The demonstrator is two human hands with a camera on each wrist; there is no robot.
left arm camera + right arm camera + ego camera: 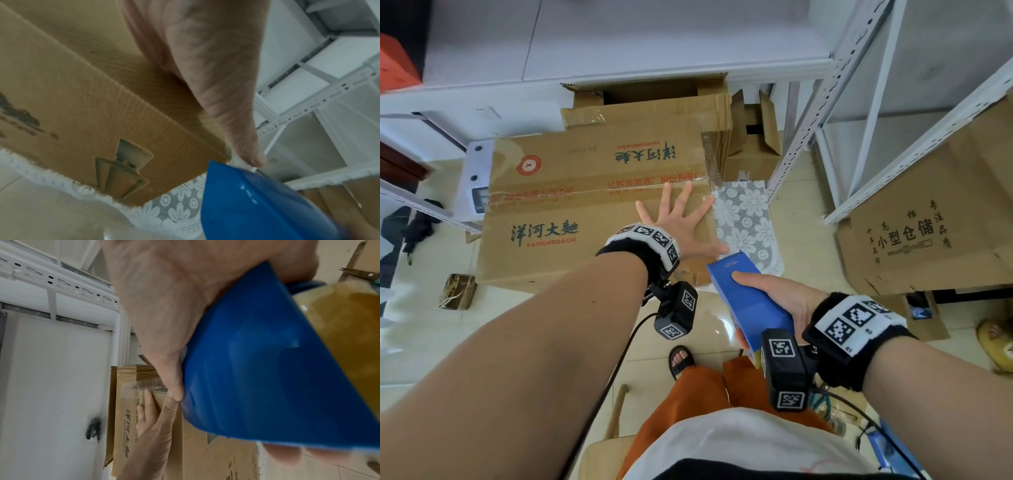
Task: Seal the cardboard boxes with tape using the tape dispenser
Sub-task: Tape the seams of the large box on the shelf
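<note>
A large brown cardboard box (571,202) with green and red print stands on the floor, clear tape running along its top seam and hanging over its right end. My left hand (681,222) lies flat on the box top near its right end, fingers spread and straight; the same hand (152,417) also shows in the right wrist view. My right hand (774,298) grips the blue tape dispenser (750,305) just off the box's near right corner. The dispenser (267,369) carries a yellowish tape roll (349,337). In the left wrist view my thumb (226,97) lies over the box edge (102,113), the dispenser (257,203) close beside it.
Flattened and open cartons (654,106) lie behind the box. A white lace mat (746,219) sits under its right end. White metal shelving (859,102) and another printed carton (928,219) stand to the right. A white scale (476,178) is on the left.
</note>
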